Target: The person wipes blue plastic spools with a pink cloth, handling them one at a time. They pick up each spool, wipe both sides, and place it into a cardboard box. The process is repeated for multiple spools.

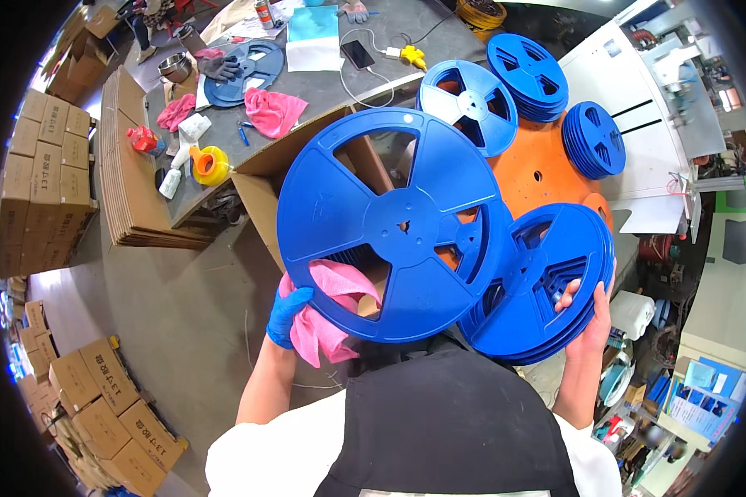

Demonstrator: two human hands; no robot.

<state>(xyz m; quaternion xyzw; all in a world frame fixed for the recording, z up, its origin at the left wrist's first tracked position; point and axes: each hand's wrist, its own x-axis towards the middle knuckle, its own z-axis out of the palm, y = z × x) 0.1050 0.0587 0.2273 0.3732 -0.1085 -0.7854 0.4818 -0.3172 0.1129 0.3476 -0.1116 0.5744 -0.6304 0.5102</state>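
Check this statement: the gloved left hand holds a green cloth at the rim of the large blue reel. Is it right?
Not quite: the head view shows that the cloth is pink, not green. The gloved left hand does hold it at the rim of the large blue reel.

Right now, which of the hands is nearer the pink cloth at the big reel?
Left: the left hand holds the pink cloth against the big blue reel; the right hand is farther right, gripping stacked blue reels.
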